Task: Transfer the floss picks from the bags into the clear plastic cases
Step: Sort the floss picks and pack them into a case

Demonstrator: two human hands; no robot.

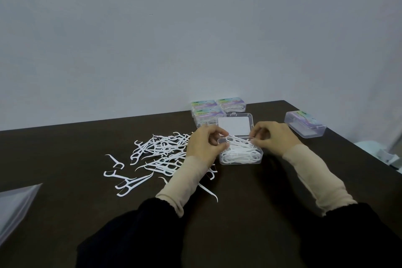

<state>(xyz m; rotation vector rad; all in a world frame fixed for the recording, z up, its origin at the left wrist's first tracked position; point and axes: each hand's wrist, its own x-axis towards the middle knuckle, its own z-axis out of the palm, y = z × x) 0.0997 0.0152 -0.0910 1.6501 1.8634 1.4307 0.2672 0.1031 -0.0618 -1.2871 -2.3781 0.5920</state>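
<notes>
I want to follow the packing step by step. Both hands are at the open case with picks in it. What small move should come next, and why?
Probably press the picks flat. The open case looks nearly full, and some picks rise above its rim under the left hand and right hand, so the lid might not shut.

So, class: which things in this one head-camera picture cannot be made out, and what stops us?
- Label print on the closed cases: too small and blurred.
- Bag: cut off by the left edge.
- Count of picks in the open case: tangled, partly covered by the left hand and right hand.
</notes>
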